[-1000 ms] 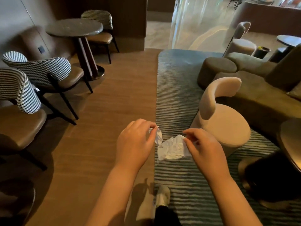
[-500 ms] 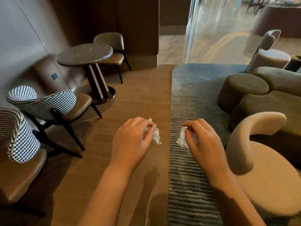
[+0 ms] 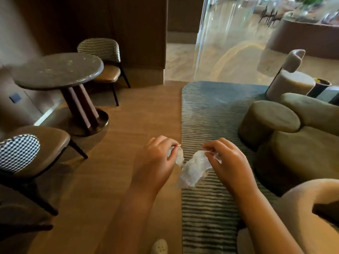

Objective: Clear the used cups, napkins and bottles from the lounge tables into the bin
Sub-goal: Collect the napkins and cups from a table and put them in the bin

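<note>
The left grip is pinching a small white wad, and the right grip is pinching a bigger napkin that is hanging between them, over the edge of the rug. Fingers are hiding part of the paper, so I cannot tell if wad and napkin are joined. A shoe is being cut off at the bottom.
</note>
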`<state>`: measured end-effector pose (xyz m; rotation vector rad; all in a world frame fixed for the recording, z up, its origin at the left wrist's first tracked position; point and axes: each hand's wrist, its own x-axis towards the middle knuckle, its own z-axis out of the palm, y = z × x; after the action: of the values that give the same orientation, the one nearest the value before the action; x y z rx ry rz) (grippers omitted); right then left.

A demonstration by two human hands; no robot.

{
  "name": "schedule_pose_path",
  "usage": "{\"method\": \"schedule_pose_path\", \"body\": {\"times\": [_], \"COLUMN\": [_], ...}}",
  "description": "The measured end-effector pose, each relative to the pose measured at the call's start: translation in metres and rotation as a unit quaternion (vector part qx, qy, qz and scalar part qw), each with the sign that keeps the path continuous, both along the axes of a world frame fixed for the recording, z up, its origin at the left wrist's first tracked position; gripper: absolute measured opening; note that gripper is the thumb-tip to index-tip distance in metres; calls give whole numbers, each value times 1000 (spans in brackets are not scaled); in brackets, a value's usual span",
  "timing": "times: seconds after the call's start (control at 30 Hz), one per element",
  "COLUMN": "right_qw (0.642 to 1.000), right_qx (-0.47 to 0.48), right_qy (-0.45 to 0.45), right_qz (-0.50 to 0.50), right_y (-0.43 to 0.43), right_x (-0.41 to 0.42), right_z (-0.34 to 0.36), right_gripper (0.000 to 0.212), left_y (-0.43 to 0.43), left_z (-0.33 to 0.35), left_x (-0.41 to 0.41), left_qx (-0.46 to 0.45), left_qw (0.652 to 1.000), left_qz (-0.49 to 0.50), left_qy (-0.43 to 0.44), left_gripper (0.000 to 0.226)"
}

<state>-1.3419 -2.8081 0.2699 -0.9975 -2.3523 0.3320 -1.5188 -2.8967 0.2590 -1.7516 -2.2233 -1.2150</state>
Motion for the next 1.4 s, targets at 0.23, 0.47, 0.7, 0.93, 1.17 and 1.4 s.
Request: {"method": "schedule_pose_path", "body": {"times": [0.23,0.47,0.7,0.93,1.17,1.4], "right_qw": [998,992,989,987,988,989], "right_qx": [1,-26,-23,0,-12,-2], "right_qy": [44,74,87,108,88,38], "right_qz": [-52,-98,-115,-120,-126,-144], "right_y": [133,282,471,623,751,915], "right_x": [-35,-39,-42,-48,-74,-112], "right_z": [-4,-25,-18,0,-19,-16], "right_gripper": [22,19,17,19,18,18], "left_y": [162,330,524,666,805,975], "left_z": [9,1,10,31,18,13], "left_x": [-45,-59,-69,-76,-99,-147], "left_qx": [-29,-29,-24,-23,-33,-23], "left_qw": [998,992,987,986,985,986], "left_qz": [-56,-115,-145,-138,-155,-161], "left_qy": [32,51,68,87,70,47], "left_gripper": [3,3,15,5,4,6]}}
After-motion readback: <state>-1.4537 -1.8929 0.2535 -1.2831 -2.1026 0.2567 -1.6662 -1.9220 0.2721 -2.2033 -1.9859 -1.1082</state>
